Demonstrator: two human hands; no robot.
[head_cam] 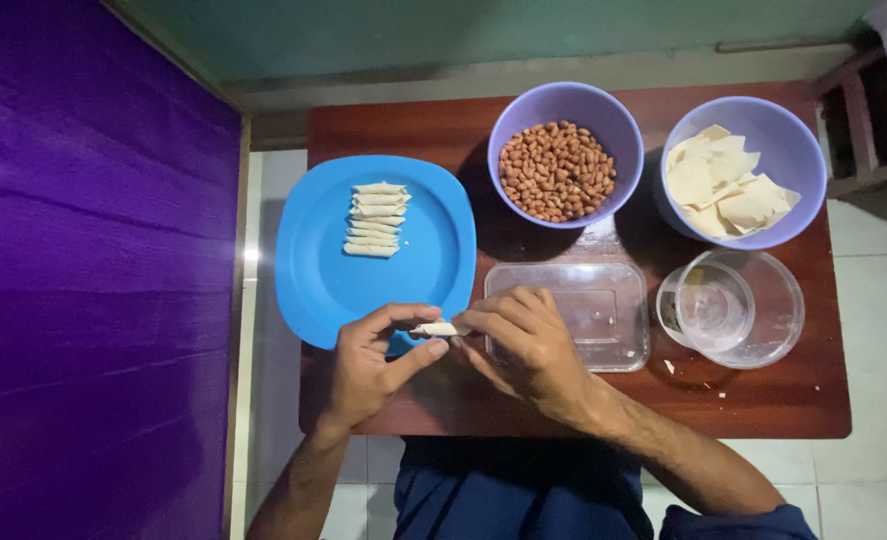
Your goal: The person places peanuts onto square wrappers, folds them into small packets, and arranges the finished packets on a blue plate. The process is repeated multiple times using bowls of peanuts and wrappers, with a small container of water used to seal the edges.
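Here we pinch a small pale rolled wrapper [437, 329] between left hand [371, 362] and right hand [519, 340], fingertips closed on its ends, above the table's near edge. At eleven o'clock, a blue plate [313, 260] holds six finished rolls [375, 219]; at one, purple bowls hold peanuts [555, 170] and wrapper sheets [725, 180].

No labels, signs or screens anywhere here. Closest to packaging: a clear rectangular plastic tub [570, 312] just below the purple bowl of peanuts [564, 154], see-through with rounded corners, partly hidden behind a hand. Also a clear round container [731, 307] below and to the right of that same bowl, no sticker or print to be seen on either.
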